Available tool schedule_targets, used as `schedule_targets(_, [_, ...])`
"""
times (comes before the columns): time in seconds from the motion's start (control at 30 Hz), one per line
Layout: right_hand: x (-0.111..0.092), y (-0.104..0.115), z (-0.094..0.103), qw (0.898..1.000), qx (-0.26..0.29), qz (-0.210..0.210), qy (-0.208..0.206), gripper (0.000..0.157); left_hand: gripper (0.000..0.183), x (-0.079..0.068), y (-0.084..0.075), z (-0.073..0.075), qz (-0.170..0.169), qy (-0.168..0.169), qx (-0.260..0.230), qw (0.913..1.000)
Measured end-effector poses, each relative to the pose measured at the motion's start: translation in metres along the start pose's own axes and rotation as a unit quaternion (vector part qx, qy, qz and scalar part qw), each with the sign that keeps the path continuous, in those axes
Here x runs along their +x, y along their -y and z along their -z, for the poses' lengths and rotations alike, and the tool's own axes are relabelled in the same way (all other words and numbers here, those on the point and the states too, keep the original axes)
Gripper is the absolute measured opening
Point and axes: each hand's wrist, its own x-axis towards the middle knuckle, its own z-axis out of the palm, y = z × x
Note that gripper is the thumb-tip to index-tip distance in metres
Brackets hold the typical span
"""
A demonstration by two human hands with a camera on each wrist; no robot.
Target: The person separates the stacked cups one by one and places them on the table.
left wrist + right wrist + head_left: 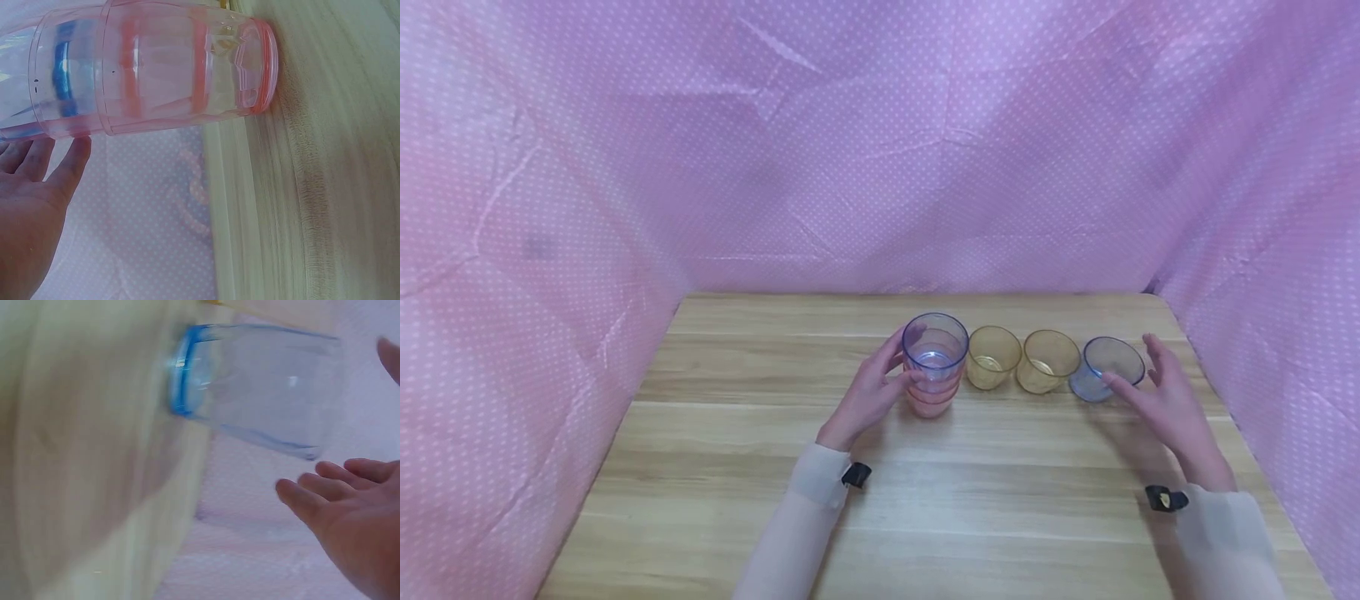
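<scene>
A stack of clear cups stands upright on the table, a blue cup (936,340) nested on top of pink cups (930,403). My left hand (869,393) holds this stack from the left, thumb at the front and fingers around the far side. In the left wrist view, fingertips meet the wall of the pink stack (162,69). At the right end of the row is a single blue cup (1097,383). My right hand (1176,412) spreads around it, thumb across its near side in the head view. The right wrist view shows the fingers extended beside the blue cup's rim.
Two yellow cups (993,358) (1048,363) stand between the stack and the single blue cup, close together in the row. The wooden table (970,517) meets a pink dotted cloth (880,167) at its back and sides.
</scene>
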Motion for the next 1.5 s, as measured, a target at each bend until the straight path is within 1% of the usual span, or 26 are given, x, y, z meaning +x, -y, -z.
schedule_targets(0.03, [-0.002, 0.004, 0.001, 1.0, -0.001, 0.001, -0.013, 0.097, 0.074, 0.0, 0.0, 0.0, -0.006, 0.0, 0.001, 1.0])
schedule_targets(0.13, [-0.007, 0.016, 0.0, 0.998, -0.004, 0.019, -0.058, 0.084, 0.07, 0.0, 0.0, -0.001, -0.011, 0.0, 0.008, 0.9999])
schedule_targets(0.3, [-0.013, 0.039, -0.01, 0.99, 0.004, 0.061, -0.124, 0.068, 0.069, 0.0, -0.001, -0.001, 0.0, -0.003, 0.006, 1.0])
schedule_targets(0.4, [-0.017, 0.052, -0.02, 0.981, 0.029, 0.108, -0.156, 0.062, 0.068, 0.0, 0.0, -0.001, 0.004, -0.005, 0.003, 1.0])
schedule_targets(0.5, [-0.02, 0.064, -0.031, 0.971, 0.052, 0.166, -0.166, 0.061, 0.068, -0.001, 0.0, -0.002, 0.01, -0.007, 0.002, 0.9999])
schedule_targets(0.57, [-0.022, 0.071, -0.038, 0.965, 0.061, 0.197, -0.162, 0.062, 0.068, -0.001, 0.0, -0.002, 0.014, -0.01, 0.003, 0.9999])
schedule_targets(0.7, [-0.023, 0.08, -0.052, 0.958, 0.063, 0.238, -0.149, 0.064, 0.068, -0.001, -0.001, -0.002, 0.016, -0.013, 0.004, 0.9998])
schedule_targets(0.77, [-0.022, 0.083, -0.06, 0.951, 0.066, 0.267, -0.141, 0.064, 0.069, -0.001, -0.001, -0.002, 0.016, -0.013, 0.004, 0.9998])
schedule_targets(0.87, [-0.018, 0.087, -0.072, 0.938, 0.084, 0.313, -0.123, 0.066, 0.069, -0.002, -0.001, -0.002, 0.022, -0.014, 0.004, 0.9997])
schedule_targets(0.9, [-0.018, 0.09, -0.076, 0.936, 0.09, 0.321, -0.116, 0.067, 0.069, -0.002, -0.001, -0.003, 0.025, -0.014, 0.003, 0.9996])
schedule_targets(1.0, [-0.017, 0.099, -0.086, 0.935, 0.104, 0.327, -0.094, 0.071, 0.069, -0.002, -0.001, -0.003, 0.022, -0.014, -0.003, 0.9997])
schedule_targets(1.13, [-0.017, 0.111, -0.095, 0.938, 0.1, 0.325, -0.066, 0.074, 0.069, -0.002, 0.002, -0.003, 0.007, -0.011, -0.007, 0.9999])
schedule_targets(1.23, [-0.015, 0.117, -0.101, 0.941, 0.097, 0.322, -0.045, 0.072, 0.069, -0.001, 0.003, -0.003, 0.001, -0.009, -0.009, 0.9999])
schedule_targets(1.4, [-0.009, 0.126, -0.111, 0.944, 0.092, 0.317, -0.013, 0.069, 0.074, -0.003, 0.003, -0.002, 0.012, -0.009, -0.006, 0.9999])
schedule_targets(1.5, [-0.005, 0.131, -0.117, 0.95, 0.086, 0.301, 0.007, 0.071, 0.076, -0.003, 0.003, -0.002, 0.017, -0.009, -0.005, 0.9998])
